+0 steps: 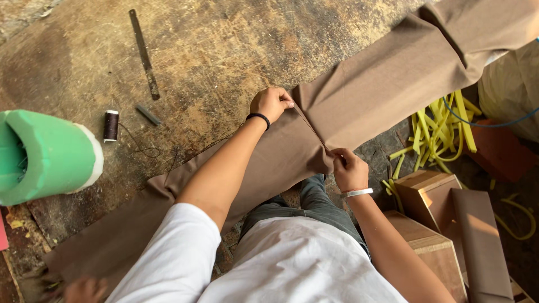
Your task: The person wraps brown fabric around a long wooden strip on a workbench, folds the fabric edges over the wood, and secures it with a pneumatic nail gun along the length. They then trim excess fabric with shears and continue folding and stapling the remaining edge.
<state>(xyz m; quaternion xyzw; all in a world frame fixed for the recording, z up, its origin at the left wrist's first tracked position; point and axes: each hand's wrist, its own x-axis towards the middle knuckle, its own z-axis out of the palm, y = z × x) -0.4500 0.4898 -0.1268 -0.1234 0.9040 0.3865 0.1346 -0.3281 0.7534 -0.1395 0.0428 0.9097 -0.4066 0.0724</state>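
Your left hand is closed in a pinch on a fold of the long strip of brown woven cloth, which lies across the worn, stained wooden worktable and runs from the lower left of the view to the upper right. Your right hand is closed on the same fold at the near edge of the cloth, so that a straight crease is held taut between the two hands. A black band sits on your left wrist, a pale bangle on your right. On the table, well apart from your hands, lie a dark spool of thread with loose thread trailing beside it, a long flat metal strip and a short grey bar. A roll of green foam rests at the left edge. To your right, below table level, are plain wooden boxes and a heap of yellow foam offcuts.
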